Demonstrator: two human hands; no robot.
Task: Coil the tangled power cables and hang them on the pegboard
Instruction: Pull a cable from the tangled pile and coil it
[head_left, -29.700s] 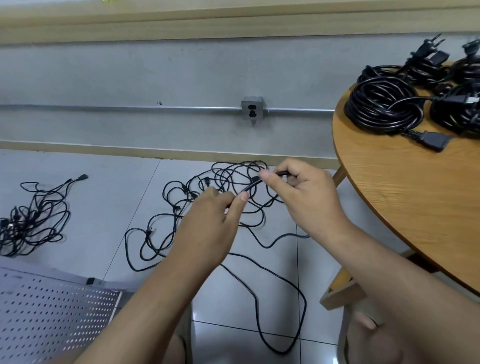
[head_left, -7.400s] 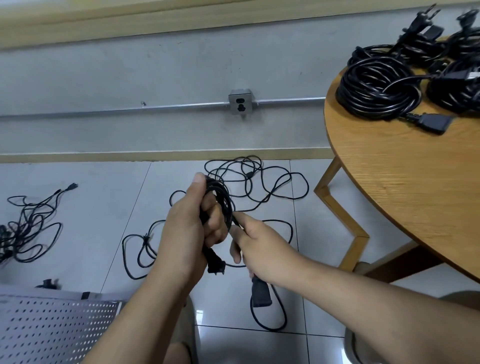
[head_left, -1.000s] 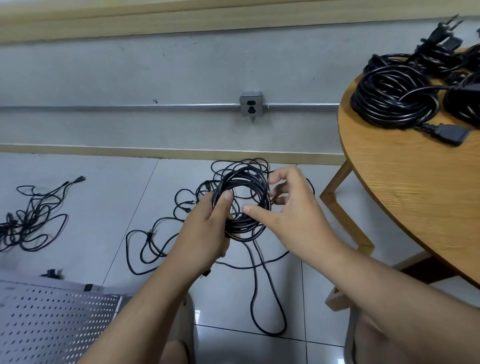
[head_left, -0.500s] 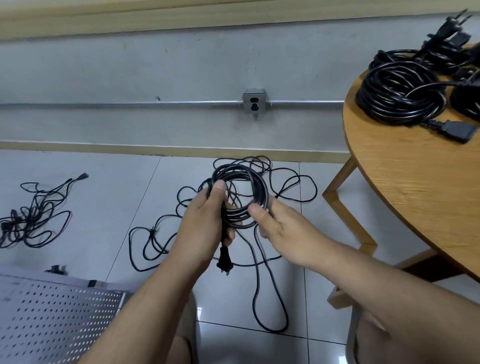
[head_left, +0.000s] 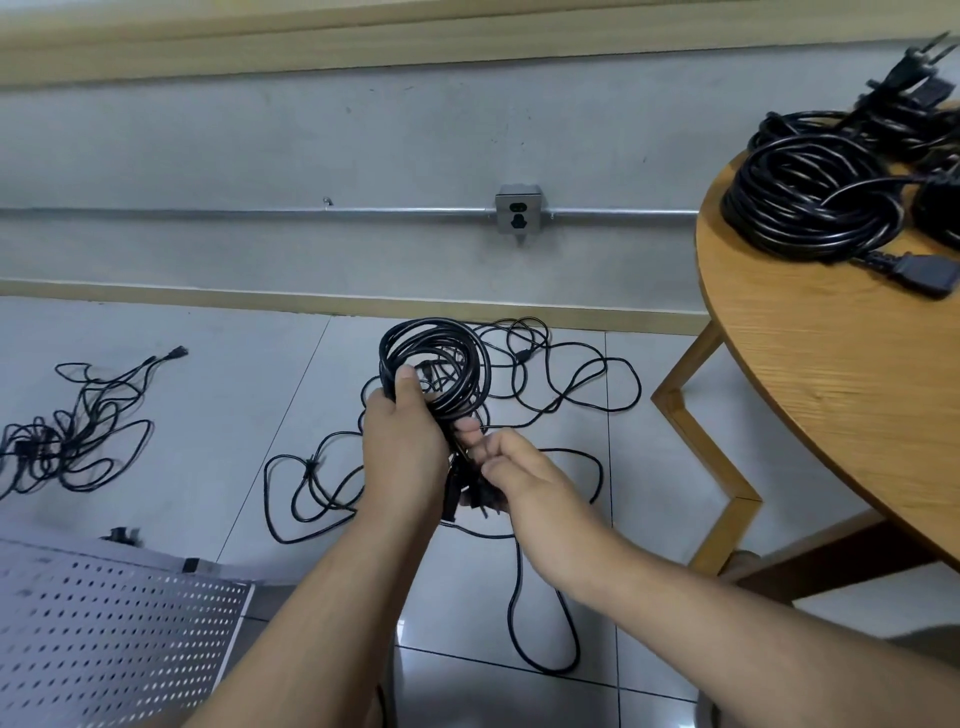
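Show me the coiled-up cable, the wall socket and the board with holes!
Cable coil (head_left: 436, 328): head view, top of the black loops.
Wall socket (head_left: 519, 214): head view, middle of its grey face.
Pegboard (head_left: 104, 639): head view, bare perforated panel.

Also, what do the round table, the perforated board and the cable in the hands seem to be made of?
Round table: likely wood or wood veneer, matt; light brown with visible grain lines.
Perforated board: probably sheet metal painted pale grey; thin edge, regular rows of punched holes.
Coiled cable: black plastic or rubber sheath, slightly shiny; it bends into smooth loops.
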